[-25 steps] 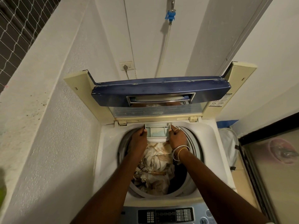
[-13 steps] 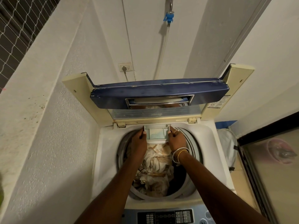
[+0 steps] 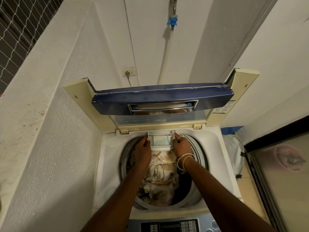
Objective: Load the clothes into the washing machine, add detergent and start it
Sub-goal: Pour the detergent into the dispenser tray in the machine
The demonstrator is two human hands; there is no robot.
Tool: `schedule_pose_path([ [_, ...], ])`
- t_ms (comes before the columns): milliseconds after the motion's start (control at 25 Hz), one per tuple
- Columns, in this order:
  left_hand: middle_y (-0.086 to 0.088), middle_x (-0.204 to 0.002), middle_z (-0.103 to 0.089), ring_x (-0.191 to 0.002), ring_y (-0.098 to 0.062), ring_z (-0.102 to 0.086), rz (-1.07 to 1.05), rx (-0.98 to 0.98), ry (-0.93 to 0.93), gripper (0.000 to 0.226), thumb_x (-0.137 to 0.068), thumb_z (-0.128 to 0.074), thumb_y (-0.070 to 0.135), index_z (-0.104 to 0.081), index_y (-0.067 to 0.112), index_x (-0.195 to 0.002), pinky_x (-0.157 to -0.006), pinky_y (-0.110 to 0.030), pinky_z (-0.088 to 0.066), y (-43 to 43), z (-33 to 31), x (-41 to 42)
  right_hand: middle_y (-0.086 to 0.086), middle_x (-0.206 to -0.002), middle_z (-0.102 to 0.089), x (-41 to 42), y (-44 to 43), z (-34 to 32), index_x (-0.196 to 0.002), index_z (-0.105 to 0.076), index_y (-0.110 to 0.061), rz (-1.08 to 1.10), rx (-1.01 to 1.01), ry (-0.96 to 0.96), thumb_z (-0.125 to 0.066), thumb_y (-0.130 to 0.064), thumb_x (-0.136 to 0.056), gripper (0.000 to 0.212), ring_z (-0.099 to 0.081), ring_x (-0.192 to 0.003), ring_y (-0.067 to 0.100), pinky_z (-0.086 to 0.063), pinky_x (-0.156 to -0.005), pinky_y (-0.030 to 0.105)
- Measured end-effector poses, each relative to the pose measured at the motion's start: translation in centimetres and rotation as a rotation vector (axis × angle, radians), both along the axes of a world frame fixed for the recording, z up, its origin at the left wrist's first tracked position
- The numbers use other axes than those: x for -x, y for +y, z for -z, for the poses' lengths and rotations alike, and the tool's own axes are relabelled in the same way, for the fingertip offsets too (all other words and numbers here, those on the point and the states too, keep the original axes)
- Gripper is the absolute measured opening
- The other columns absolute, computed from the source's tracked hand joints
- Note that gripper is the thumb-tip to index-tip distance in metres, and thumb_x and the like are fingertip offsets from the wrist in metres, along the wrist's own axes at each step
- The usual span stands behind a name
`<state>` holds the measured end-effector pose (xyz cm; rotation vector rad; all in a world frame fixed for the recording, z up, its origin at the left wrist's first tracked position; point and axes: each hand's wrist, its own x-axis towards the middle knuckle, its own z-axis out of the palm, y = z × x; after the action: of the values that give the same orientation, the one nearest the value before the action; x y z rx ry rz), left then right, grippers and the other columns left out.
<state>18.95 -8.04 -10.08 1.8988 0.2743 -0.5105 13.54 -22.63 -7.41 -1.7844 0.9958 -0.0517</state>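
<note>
A white top-loading washing machine (image 3: 110, 158) stands below me with its blue lid (image 3: 162, 99) raised at the back. Cream and tan patterned clothes (image 3: 160, 176) fill the drum. At the drum's far rim a small detergent drawer (image 3: 160, 139) is pulled out, with pale blue-green residue inside. My left hand (image 3: 143, 148) grips the drawer's left side. My right hand (image 3: 181, 144), with bangles on the wrist, grips its right side. The control panel (image 3: 168, 226) shows at the bottom edge.
White walls close in on the left and behind. A wall socket (image 3: 128, 72) and a blue tap with a hose (image 3: 172, 22) are above the lid. A white mesh laundry bag (image 3: 234, 151) sits to the right, beside a dark-framed glass door (image 3: 280, 164).
Both hands stay on the detergent drawer, which has slid slightly inward toward the back rim. The view has shifted a little.
</note>
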Motion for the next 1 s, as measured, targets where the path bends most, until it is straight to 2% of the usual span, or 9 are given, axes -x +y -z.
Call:
schedule_pose_path([
  [80, -0.007, -0.121, -0.068, -0.107, -0.026, -0.065, -0.017, -0.006, 0.003, 0.043, -0.102, -0.045, 0.045, -0.06, 0.02, -0.134, -0.098, -0.048, -0.053, -0.1, 0.0, 0.4, 0.012, -0.101, -0.072, 0.1, -0.2, 0.1, -0.122, -0.068, -0.013, -0.013, 0.005, 0.001, -0.052, -0.021, -0.1, 0.029, -0.068, -0.093, 0.032, -0.053, -0.086, 0.034],
  [160, -0.006, -0.119, -0.069, -0.106, -0.026, -0.065, -0.02, -0.027, -0.006, 0.043, -0.102, -0.046, 0.045, -0.061, 0.02, -0.134, -0.098, -0.048, -0.053, -0.1, -0.2, 0.5, 0.009, -0.091, -0.069, 0.1, -0.1, 0.0, -0.117, -0.07, -0.011, -0.018, 0.022, 0.014, -0.051, -0.021, -0.1, 0.027, -0.068, -0.087, 0.029, -0.05, -0.078, 0.029],
  [280, -0.005, -0.119, -0.069, -0.106, -0.025, -0.065, 0.005, -0.028, -0.016, 0.042, -0.103, -0.046, 0.043, -0.062, 0.018, -0.132, -0.098, -0.043, -0.053, 0.0, -0.2, 0.3, 0.006, -0.086, -0.068, 0.2, -0.1, 0.1, -0.114, -0.07, -0.009, -0.006, 0.022, 0.018, -0.051, -0.023, -0.1, 0.028, -0.067, -0.082, 0.026, -0.053, -0.077, 0.033],
  [400, -0.004, -0.118, -0.07, -0.104, -0.023, -0.065, 0.01, -0.024, -0.003, 0.042, -0.103, -0.046, 0.044, -0.064, 0.018, -0.13, -0.096, -0.043, -0.054, 0.1, -0.1, -0.1, 0.01, -0.1, -0.071, 0.1, 0.0, 0.1, -0.123, -0.067, -0.013, -0.002, 0.019, -0.012, -0.051, -0.021, -0.1, 0.03, -0.067, -0.09, 0.028, -0.055, -0.086, 0.04],
  [440, -0.004, -0.117, -0.071, -0.104, -0.023, -0.066, 0.006, -0.024, -0.003, 0.042, -0.102, -0.046, 0.045, -0.065, 0.019, -0.129, -0.096, -0.044, -0.054, 0.1, 0.0, -0.1, 0.01, -0.101, -0.071, 0.1, -0.1, 0.2, -0.124, -0.067, -0.013, 0.001, 0.017, -0.017, -0.051, -0.02, -0.1, 0.03, -0.067, -0.09, 0.028, -0.055, -0.085, 0.039],
  [520, -0.006, -0.113, -0.072, -0.101, -0.024, -0.066, 0.001, -0.041, -0.017, 0.042, -0.102, -0.045, 0.045, -0.066, 0.018, -0.126, -0.093, -0.043, -0.055, 0.0, -0.1, 0.1, 0.006, -0.09, -0.069, 0.2, -0.1, 0.3, -0.119, -0.069, -0.012, 0.004, 0.021, -0.007, -0.05, -0.021, -0.1, 0.028, -0.064, -0.078, 0.022, -0.05, -0.071, 0.03],
  [600, -0.004, -0.114, -0.071, -0.102, -0.022, -0.066, 0.0, -0.043, -0.028, 0.042, -0.103, -0.045, 0.044, -0.065, 0.018, -0.128, -0.093, -0.04, -0.054, 0.0, -0.1, 0.2, 0.004, -0.082, -0.067, 0.2, -0.1, 0.4, -0.116, -0.07, -0.012, -0.003, 0.022, -0.007, -0.05, -0.02, -0.1, 0.027, -0.06, -0.069, 0.017, -0.044, -0.065, 0.025],
  [800, -0.01, -0.116, -0.071, -0.104, -0.03, -0.067, 0.004, -0.038, 0.028, 0.041, -0.102, -0.047, 0.045, -0.066, 0.018, -0.127, -0.095, -0.049, -0.055, 0.0, 0.2, -0.3, 0.006, -0.091, -0.068, 0.4, 0.0, -0.1, -0.123, -0.068, -0.013, -0.023, 0.041, -0.016, -0.051, -0.019, -0.1, 0.028, -0.064, -0.082, 0.022, -0.044, -0.073, 0.025],
  [1000, -0.007, -0.121, -0.07, -0.106, -0.033, -0.067, 0.018, -0.031, 0.059, 0.042, -0.099, -0.049, 0.045, -0.063, 0.021, -0.132, -0.094, -0.054, -0.055, 0.1, 1.6, -0.7, 0.005, -0.094, -0.067, 0.5, 0.0, -0.1, -0.121, -0.068, -0.012, -0.077, 0.109, -0.026, -0.051, -0.021, -0.1, 0.028, -0.064, -0.088, 0.023, -0.04, -0.075, 0.022],
])
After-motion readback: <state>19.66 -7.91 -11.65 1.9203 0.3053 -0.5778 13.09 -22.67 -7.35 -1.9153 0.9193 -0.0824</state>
